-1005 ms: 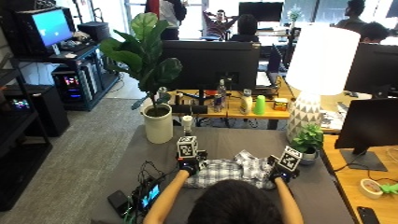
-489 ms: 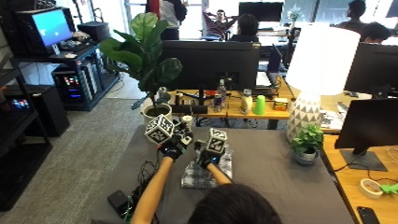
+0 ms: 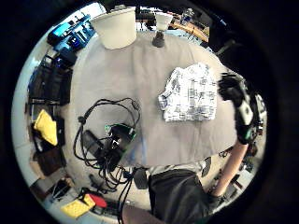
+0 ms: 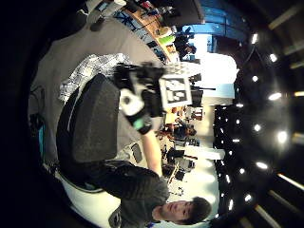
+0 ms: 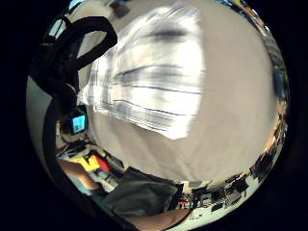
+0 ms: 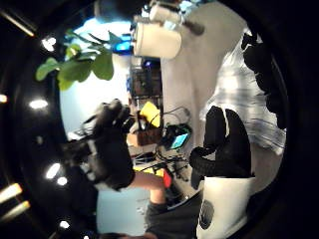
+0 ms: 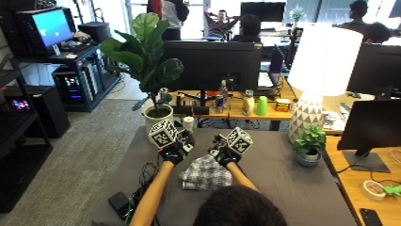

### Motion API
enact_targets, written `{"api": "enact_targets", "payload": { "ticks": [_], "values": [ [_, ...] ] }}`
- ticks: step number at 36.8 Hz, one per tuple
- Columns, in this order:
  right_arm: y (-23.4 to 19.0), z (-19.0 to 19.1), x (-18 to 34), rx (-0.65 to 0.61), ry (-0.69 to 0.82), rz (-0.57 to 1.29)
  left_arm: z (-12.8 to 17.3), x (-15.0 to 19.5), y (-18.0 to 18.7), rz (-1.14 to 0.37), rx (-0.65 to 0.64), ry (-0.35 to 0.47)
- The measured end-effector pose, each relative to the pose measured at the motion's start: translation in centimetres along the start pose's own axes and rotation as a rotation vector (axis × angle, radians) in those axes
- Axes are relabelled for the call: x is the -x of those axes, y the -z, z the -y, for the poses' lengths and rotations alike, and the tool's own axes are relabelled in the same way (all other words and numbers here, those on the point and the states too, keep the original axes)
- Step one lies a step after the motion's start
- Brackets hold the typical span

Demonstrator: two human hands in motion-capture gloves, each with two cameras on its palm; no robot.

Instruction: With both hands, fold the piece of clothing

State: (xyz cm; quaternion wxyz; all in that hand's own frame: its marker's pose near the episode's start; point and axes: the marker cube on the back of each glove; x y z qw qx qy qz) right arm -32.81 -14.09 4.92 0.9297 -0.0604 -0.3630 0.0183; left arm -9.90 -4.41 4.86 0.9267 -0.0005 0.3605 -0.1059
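One piece of clothing [image 7: 205, 173], a black-and-white checked shirt, lies folded into a compact bundle on the grey table [image 7: 282, 183], near the person and a little left of the table's middle. Its long axis runs roughly near to far. Two gloved hands are raised above its far edge, apart from each other and clear of the cloth. The left hand [image 7: 172, 151] and the right hand [image 7: 224, 153] hold nothing; their fingers look relaxed. On the table's left side lie one tangle of black cables [image 3: 105, 116] and one small device [image 3: 119, 135]. One white plant pot [image 7: 157, 117] stands at the far left corner.
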Motion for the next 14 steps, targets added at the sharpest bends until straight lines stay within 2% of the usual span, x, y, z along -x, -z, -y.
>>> {"api": "enact_targets", "payload": {
  "ticks": [7,10,14],
  "values": [
    [8.7,-0.9,-4.2,-0.259,-0.076,-0.301,0.7,-0.1,-1.2,0.047,0.036,0.013],
    [10.3,-1.3,-5.6,-0.278,-0.094,-0.341,1.3,-0.4,-1.6,0.060,0.044,0.006],
    [10.4,-1.3,-6.2,-0.266,-0.093,-0.338,1.6,-0.6,-1.7,0.063,0.041,0.000]
  ]
}}
